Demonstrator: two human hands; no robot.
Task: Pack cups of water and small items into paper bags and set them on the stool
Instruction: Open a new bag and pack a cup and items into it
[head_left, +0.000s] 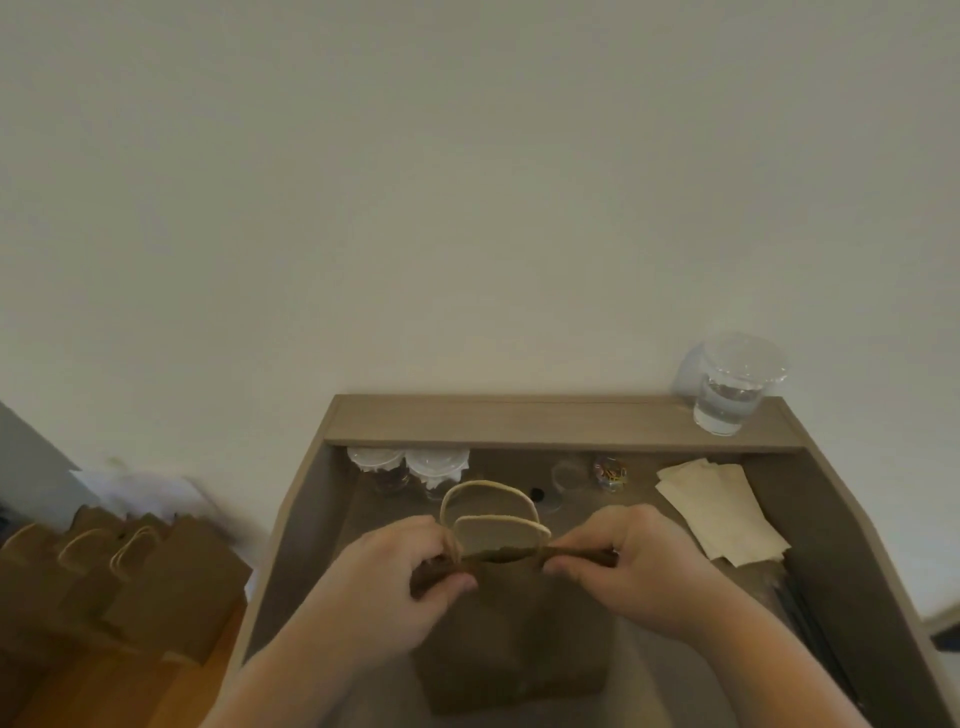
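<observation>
1. Looks partway done: several brown packed bags (130, 577) with handles, standing close together at lower left on a wooden surface (130, 691), probably the stool.
2. Seemingly left to pack: a cup of water (732, 387) at upper right on the back ledge of the desk (519, 421), well apart from both hands. Also two lidded tubs (410, 467), a small jar of paper clips (610, 473) and a stack of paper sheets (722, 512) along the back.
3. Paper bag (511, 639) at lower centre, upright on the desk, pale handles looping up between the hands, mouth drawn nearly flat. Contents hidden.
4. Left hand (410, 564): fingers curled over the left end of the bag's top edge, thumb pressed on the near side, pinching the paper.
5. Right hand (631, 561): fingers bent over the right end of that edge, thumb underneath, pinching likewise.
6. Impossible to tell whether opening or closing the mouth.
</observation>
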